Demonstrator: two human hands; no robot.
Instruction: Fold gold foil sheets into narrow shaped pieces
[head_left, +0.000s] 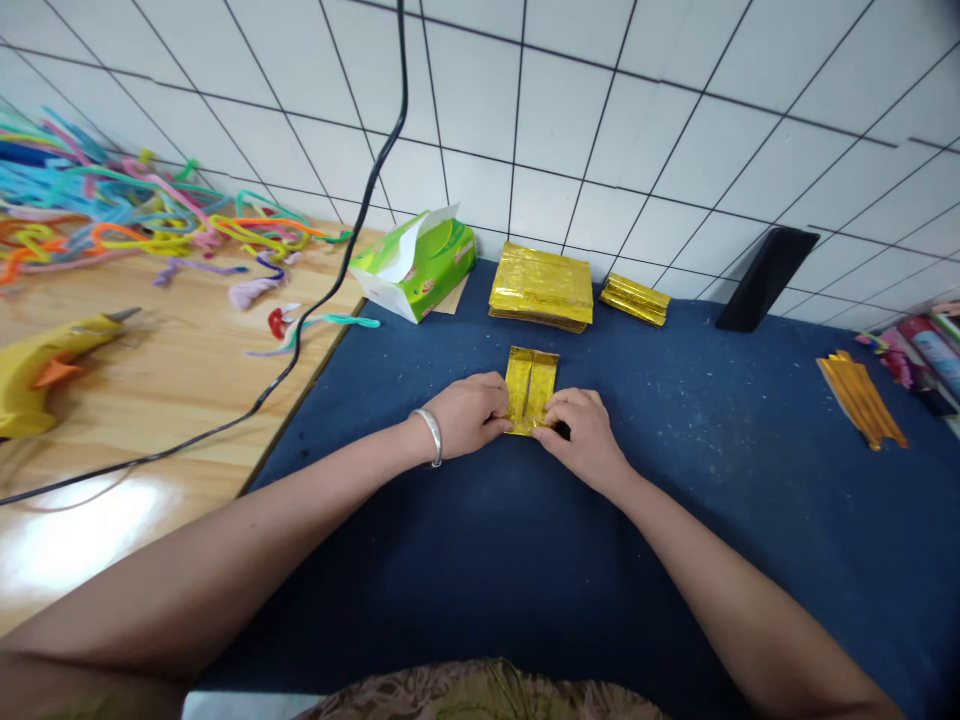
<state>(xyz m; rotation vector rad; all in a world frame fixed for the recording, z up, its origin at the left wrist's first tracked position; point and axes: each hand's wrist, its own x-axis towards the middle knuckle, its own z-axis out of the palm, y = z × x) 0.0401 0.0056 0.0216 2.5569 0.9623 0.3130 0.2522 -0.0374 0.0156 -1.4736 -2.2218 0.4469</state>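
Our left hand (pixel 466 414) and right hand (pixel 586 436) pinch the gold sheet (pixel 541 378) near its partly hidden lower corners; we see the glue gun (pixel 30 362) cut off at left.

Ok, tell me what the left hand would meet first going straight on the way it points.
The gold sheet, which the left hand's fingertips appear to touch. Past it, the right hand seems next, though depth is unclear.
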